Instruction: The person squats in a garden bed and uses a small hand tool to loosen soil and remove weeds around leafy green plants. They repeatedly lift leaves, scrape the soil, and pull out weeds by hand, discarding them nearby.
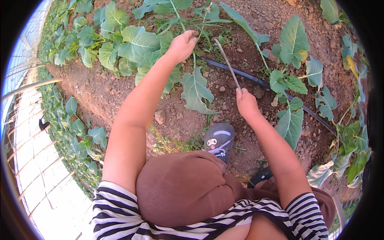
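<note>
My left hand [181, 46] is closed on plant stems among the broad leaves of a brassica-like plant [141, 42]. One large lobed leaf [196, 88] hangs below that hand, its stalk running up toward my fingers. In my right hand [247, 103] is a thin rod [227, 63] with a bent far end, held by its near end. The bent tip is just right of my left hand, near low green weeds [223, 40]. Whether the tip touches the soil, I cannot tell.
A black irrigation pipe [249, 77] crosses the cloddy soil [186, 126] diagonally. More leafy plants [289, 78] grow along it at right. My shoe [219, 141] stands on the soil below my hands. Ribbed greenhouse sheeting [33, 168] lies beyond the plants at left.
</note>
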A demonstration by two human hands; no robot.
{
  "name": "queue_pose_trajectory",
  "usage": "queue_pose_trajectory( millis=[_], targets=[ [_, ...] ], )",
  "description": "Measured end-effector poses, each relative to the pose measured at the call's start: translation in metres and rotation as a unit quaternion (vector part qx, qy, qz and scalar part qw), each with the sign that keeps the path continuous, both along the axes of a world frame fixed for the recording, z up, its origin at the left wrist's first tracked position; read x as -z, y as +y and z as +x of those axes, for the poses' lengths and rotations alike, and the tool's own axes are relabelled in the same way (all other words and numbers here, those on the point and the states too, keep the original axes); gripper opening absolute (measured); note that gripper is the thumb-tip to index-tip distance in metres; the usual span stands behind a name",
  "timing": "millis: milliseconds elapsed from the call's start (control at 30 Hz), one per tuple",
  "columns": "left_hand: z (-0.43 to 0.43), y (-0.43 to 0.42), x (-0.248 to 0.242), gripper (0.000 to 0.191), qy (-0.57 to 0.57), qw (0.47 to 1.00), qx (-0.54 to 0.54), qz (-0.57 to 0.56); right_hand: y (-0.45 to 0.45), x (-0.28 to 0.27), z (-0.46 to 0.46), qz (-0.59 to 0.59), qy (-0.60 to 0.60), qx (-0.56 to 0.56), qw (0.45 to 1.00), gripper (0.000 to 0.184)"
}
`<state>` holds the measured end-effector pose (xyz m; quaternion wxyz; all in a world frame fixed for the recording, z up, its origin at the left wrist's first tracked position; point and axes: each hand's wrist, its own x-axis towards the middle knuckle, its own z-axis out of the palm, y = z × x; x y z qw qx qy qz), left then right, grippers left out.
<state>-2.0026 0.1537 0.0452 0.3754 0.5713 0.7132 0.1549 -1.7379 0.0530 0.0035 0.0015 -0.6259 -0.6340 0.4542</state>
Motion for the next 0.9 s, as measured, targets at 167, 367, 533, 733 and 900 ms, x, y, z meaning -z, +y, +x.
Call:
queue_pose_trajectory(
  millis=[167, 367, 533, 733, 900],
  targets=[
    [0.003, 0.000, 0.014, 0.032, 0.012, 0.998, 0.013, 0.056, -0.004, -0.001, 0.004, 0.022, 0.011, -0.011, 1.000, 0.034],
    [-0.003, 0.006, 0.021, 0.030, 0.085, 0.995, 0.051, 0.030, -0.030, -0.014, 0.027, -0.052, -0.055, -0.049, 0.996, 0.034],
    [0.009, -0.004, 0.027, 0.029, 0.110, 0.993, 0.035, 0.028, -0.030, -0.013, 0.029, 0.049, -0.050, -0.007, 0.998, 0.031],
    [0.033, 0.002, 0.034, 0.045, 0.268, 0.941, 0.177, -0.103, -0.017, -0.023, 0.034, 0.069, -0.017, 0.055, 0.996, 0.029],
    [0.077, -0.010, 0.056, 0.092, 0.318, 0.926, 0.205, 0.016, -0.020, -0.030, 0.037, 0.093, 0.064, 0.162, 0.980, 0.028]
  ],
)
